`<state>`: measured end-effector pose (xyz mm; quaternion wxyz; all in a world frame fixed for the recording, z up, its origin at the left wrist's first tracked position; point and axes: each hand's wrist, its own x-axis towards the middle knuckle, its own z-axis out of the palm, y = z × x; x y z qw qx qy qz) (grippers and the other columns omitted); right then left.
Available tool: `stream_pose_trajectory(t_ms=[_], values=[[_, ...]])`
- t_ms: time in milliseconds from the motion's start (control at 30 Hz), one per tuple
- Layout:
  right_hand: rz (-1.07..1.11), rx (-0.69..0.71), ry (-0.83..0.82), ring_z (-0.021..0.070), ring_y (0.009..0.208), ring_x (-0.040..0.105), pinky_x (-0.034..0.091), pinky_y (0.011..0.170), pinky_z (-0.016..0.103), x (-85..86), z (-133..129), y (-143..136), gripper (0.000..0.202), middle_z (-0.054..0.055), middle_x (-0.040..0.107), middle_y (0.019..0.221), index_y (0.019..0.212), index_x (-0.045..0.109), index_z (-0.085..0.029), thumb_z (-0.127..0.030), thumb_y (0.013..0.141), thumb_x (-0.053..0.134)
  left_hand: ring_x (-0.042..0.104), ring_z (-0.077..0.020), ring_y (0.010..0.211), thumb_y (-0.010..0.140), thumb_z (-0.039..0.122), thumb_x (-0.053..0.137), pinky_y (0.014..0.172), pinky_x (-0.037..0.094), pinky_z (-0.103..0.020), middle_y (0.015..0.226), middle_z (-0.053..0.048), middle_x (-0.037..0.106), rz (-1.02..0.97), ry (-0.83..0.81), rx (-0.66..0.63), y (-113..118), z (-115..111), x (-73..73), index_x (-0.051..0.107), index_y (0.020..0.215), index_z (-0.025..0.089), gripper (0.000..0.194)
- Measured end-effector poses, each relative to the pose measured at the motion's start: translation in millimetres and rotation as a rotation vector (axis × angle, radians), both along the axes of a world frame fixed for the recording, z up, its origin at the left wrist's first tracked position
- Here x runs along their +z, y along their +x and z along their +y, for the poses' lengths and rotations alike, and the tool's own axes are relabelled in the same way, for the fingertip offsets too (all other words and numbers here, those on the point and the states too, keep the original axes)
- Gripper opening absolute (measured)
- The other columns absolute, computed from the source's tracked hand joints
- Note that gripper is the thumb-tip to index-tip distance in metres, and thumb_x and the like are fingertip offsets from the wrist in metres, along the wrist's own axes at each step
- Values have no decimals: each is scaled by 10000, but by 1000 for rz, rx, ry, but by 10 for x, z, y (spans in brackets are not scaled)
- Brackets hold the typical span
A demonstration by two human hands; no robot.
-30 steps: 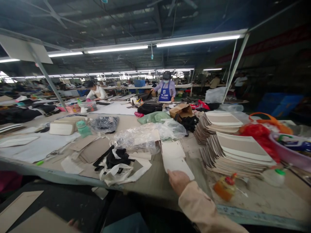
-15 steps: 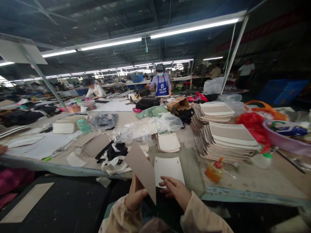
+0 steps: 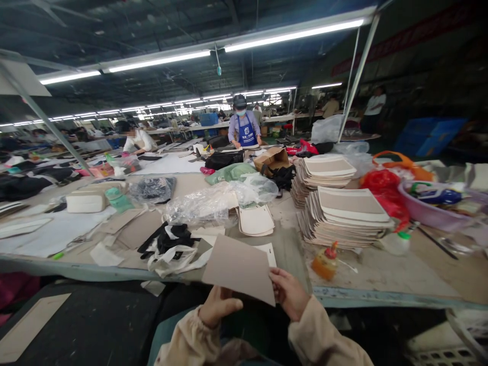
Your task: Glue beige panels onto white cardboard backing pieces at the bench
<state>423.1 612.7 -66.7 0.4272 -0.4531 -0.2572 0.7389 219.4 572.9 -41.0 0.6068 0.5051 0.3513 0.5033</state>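
Both hands — left hand (image 3: 218, 305), right hand (image 3: 290, 293) — grip cardboard sheet (image 3: 240, 268).

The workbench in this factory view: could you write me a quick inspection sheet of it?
Surface: long grey-green workbench, dusty.
Job's things: flat brown cardboard panel, over a white cut panel.
Clutter: stacked beige-and-white panels, crumpled clear plastic, black and white straps, orange glue bottle.
Hands: left hand and right hand grip the cardboard's near edge.
Cables: nothing seen.
Surroundings: person in blue apron, ceiling strip lights.
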Motion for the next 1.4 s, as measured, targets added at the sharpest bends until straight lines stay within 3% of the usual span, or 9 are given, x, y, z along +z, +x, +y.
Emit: stream_pose_trajectory(t_ms=[133, 233, 433, 600, 700, 800, 933, 1067, 1400], values=[[-153, -63, 56, 94, 513, 480, 354, 467, 219, -200, 233, 325, 403, -7, 601, 639, 810, 656, -168, -414, 517, 782, 572, -284, 1051, 575, 527, 767, 839, 471, -355, 1163, -126, 625, -51, -338, 302, -204, 74, -147, 620, 1141, 173, 683], [-264, -54, 99, 112, 518, 498, 372, 481, 243, -322, 360, 451, 367, -2, 611, 636, 809, 672, -171, -418, 546, 736, 627, -206, 859, 646, 643, 656, 669, 475, -267, 1042, -137, 669, 87, -536, 361, -298, 169, -178, 656, 1063, 131, 661], [-499, 68, 191, 151, 557, 564, 432, 517, 277, -480, 596, 479, 371, 14, 663, 678, 881, 699, -183, -437, 622, 620, 557, -116, 565, 583, 612, 692, 493, 421, -200, 600, -13, 606, 386, -464, 308, -295, 458, -260, 630, 708, 127, 505], [-797, 166, 311, 196, 708, 627, 475, 636, 302, -549, 810, 465, 245, 23, 703, 738, 816, 733, -209, -335, 646, 609, 550, -135, 519, 564, 583, 692, 457, 448, -233, 530, 25, 544, 523, -485, 254, -316, 667, -472, 521, 617, 172, 448], [-973, 221, 360, 216, 803, 642, 471, 734, 318, -577, 910, 425, 168, 25, 718, 784, 754, 737, -228, -275, 652, 611, 562, -157, 510, 646, 547, 643, 458, 459, -259, 501, 28, 520, 657, -484, 239, -324, 753, -617, 491, 606, 188, 392], [-1124, 295, 354, 221, 787, 648, 472, 722, 326, -618, 979, 379, 133, 30, 720, 764, 728, 736, -235, -246, 656, 624, 556, -167, 478, 746, 441, 582, 466, 440, -268, 476, 22, 507, 832, -467, 234, -318, 803, -723, 490, 608, 191, 300], [-1270, 374, 324, 223, 794, 650, 480, 710, 336, -672, 1029, 342, 144, 49, 720, 798, 775, 732, -204, -253, 680, 635, 621, -204, 656, 802, 332, 535, 622, 447, -285, 576, -32, 594, 1068, -401, 229, -305, 840, -771, 538, 620, 181, 237], [-1353, 422, 295, 212, 824, 649, 467, 710, 297, -677, 1040, 310, 156, 47, 721, 823, 815, 732, -205, -236, 712, 618, 624, -245, 880, 835, 325, 506, 768, 417, -313, 790, -95, 675, 1258, -335, 209, -293, 873, -774, 608, 704, 170, 227], [-1439, 465, 221, 185, 854, 640, 445, 709, 248, -625, 1038, 274, 155, 26, 716, 835, 848, 715, -207, -226, 747, 600, 634, -247, 906, 875, 347, 452, 766, 428, -316, 898, -119, 696, 1442, -309, 94, -259, 940, -730, 648, 872, 156, 273]])
